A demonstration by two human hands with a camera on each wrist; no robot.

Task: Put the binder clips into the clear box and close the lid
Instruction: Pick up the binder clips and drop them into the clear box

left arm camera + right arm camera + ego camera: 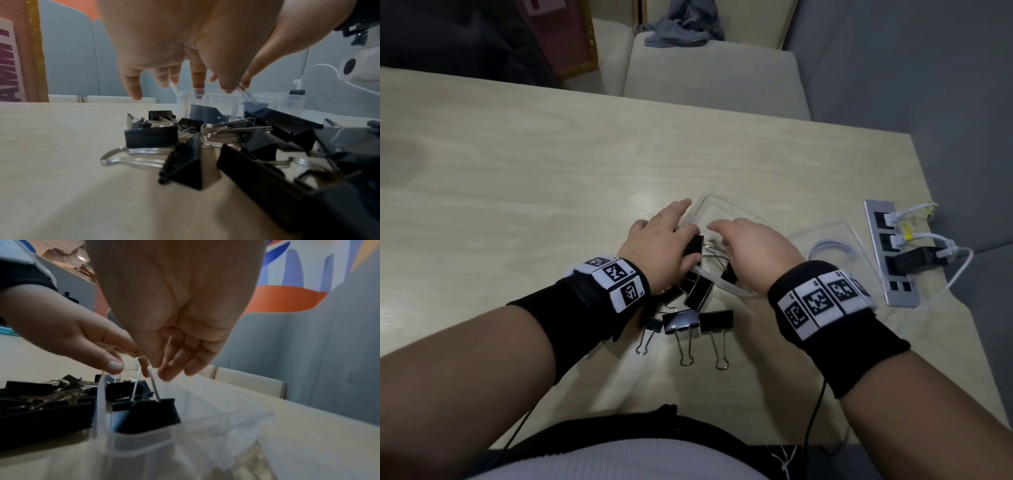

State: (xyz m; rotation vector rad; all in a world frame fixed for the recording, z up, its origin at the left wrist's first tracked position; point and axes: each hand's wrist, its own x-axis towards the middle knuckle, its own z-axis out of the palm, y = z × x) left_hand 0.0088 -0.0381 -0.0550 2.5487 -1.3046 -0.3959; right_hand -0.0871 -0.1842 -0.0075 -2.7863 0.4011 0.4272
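The clear box [739, 209] stands open at the table's middle, and its lid [837, 236] lies flat to its right. Several black binder clips [700, 291] are heaped on the table just in front of the box [216, 100]. My right hand [743, 236] hangs over the box and pinches the upright wire handles of a binder clip [148, 415], which sits in the box's near corner. Another clip [127, 390] lies behind it inside the box. My left hand [674, 222] has straight fingers, with thumb and fingertips touching the box's left rim [102, 386].
A metal socket panel [890, 253] with white cables and a black plug is set into the table at the right. A white cable loop [832, 251] lies by the lid. Cream chairs stand beyond the far edge, and one has blue cloth [685, 25] on it.
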